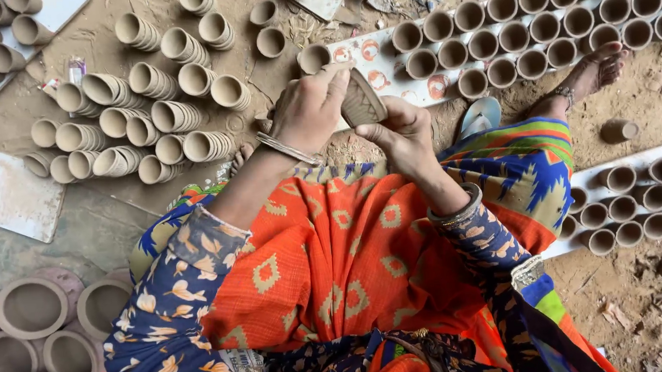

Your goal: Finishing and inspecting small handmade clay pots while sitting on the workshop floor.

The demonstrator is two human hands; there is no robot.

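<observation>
Hands (357,119) closed around clay cup (362,100)

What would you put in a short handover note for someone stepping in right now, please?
Left hand: closed over the top of a small clay cup, fingers curled on its rim.
Right hand: fingers pinch the same cup from below; it is held above the lap, off the ground.
Done, by the look of it: stacks of nested cups lie on their sides on the ground to the left; wider clay bowls sit at lower left.
Left: rows of upright cups on a white board ahead, and more cups on a second board to the right.
</observation>
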